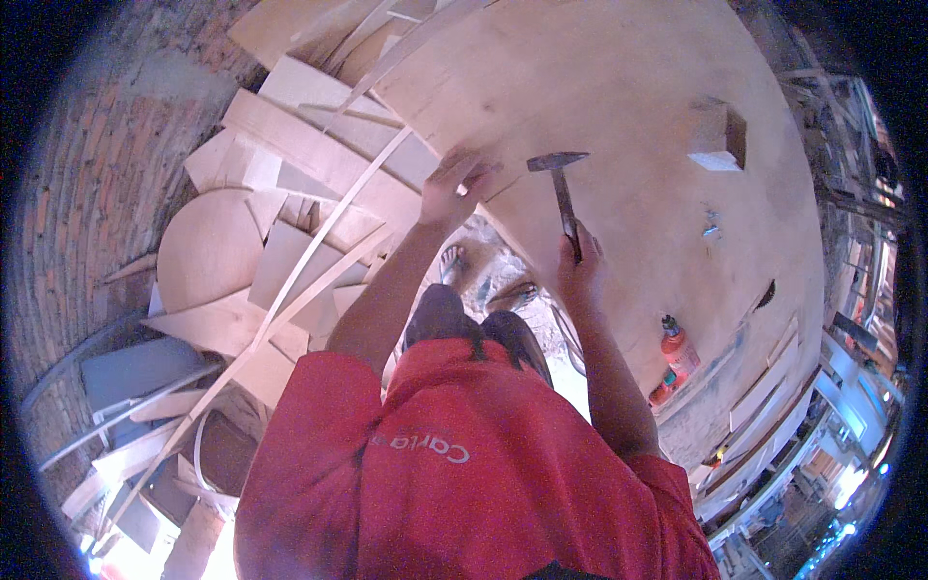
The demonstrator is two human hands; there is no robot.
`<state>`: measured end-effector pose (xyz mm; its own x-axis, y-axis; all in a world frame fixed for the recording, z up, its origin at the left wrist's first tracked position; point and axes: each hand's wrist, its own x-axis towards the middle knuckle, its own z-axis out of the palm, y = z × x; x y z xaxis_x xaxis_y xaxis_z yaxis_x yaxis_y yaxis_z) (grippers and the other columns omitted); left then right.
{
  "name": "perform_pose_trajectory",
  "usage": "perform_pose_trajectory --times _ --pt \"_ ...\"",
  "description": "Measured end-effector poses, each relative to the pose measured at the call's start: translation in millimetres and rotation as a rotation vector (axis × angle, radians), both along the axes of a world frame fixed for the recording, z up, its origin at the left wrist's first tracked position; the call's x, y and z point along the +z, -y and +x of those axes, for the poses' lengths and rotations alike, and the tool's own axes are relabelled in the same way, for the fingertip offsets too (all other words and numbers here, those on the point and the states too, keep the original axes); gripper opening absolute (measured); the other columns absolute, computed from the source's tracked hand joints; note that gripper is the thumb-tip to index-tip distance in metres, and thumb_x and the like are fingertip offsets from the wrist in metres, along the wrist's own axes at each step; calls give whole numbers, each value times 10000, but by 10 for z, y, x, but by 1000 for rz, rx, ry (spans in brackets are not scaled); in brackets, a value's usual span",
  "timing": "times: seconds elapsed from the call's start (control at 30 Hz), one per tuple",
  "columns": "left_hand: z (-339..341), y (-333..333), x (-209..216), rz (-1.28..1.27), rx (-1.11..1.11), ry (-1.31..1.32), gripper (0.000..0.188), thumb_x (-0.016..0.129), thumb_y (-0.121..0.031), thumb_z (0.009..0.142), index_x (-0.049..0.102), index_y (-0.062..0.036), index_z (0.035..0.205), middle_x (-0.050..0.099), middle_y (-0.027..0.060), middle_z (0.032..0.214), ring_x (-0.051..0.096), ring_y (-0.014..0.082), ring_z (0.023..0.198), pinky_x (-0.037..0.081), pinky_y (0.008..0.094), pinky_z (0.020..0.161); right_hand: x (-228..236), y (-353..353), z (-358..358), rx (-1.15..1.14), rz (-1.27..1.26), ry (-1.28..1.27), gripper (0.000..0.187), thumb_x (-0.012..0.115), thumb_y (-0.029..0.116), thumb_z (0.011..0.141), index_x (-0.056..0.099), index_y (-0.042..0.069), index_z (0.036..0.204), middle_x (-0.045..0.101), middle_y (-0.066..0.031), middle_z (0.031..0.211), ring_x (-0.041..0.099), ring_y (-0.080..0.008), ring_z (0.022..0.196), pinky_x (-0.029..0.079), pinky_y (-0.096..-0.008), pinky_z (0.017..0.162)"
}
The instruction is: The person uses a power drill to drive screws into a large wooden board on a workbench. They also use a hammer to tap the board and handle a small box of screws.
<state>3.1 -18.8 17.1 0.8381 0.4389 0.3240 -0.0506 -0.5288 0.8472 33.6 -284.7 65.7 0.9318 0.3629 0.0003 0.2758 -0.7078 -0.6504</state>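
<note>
Plywood sheet (pixel 619 106), round-edged, fills the bench before us, a small wood block (pixel 717 137) well apart on it. Our left hand (pixel 454 186) pinches something too small to tell at its near edge; our right hand (pixel 578 259) grips the raised hammer (pixel 561 184). We judge nailing underway, the strike needing careful aim clear of our fingers.

Both bare arms are stretched forward, the left hand (pixel 452 186) curled with fingers bent downward, the right hand (pixel 578 259) clenched in a fist, thumb uppermost.
</note>
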Motion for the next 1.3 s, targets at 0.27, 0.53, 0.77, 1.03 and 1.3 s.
perform_pose_trajectory --times 0.27,0.53,0.77,1.03,1.3 --pt "-241 -11 13 92 512 -75 554 822 -119 843 592 21 1327 689 165 1193 658 339 1121 507 409 1024 206 2354 69 -661 -475 294 542 693 398 961 629 19 1342 650 -205 1247 609 -362 1136 488 -476 994" --pt "37 207 -375 -941 428 -13 600 751 -30 917 478 -7 1451 690 64 1059 626 127 937 489 290 834 -277 4156 -856 -1118 232 -380 653 636 568 976 589 15 1321 633 -78 1028 605 -213 879 509 -373 828" --pt "113 127 -343 -1061 428 -50 370 788 -89 898 627 -84 1231 668 -37 929 595 77 810 454 249 733 -359 4499 -864 -707 546 -580 656 636 613 966 607 31 1266 646 -47 925 641 -195 789 568 -371 730" --pt "54 81 -316 -1187 415 -28 187 774 -66 898 696 -64 1068 688 1 941 636 106 839 503 268 739 404 3900 -733 -829 1119 -1286 447 558 513 1032 611 139 1271 681 -41 832 623 -126 536 473 -270 362" --pt "-119 -36 -521 -1118 417 -134 282 763 -71 855 693 18 1114 671 93 1077 652 187 995 537 330 836 2149 2547 -274 -675 625 -919 521 718 190 962 494 101 1423 706 -85 1030 634 -129 584 541 -294 457"
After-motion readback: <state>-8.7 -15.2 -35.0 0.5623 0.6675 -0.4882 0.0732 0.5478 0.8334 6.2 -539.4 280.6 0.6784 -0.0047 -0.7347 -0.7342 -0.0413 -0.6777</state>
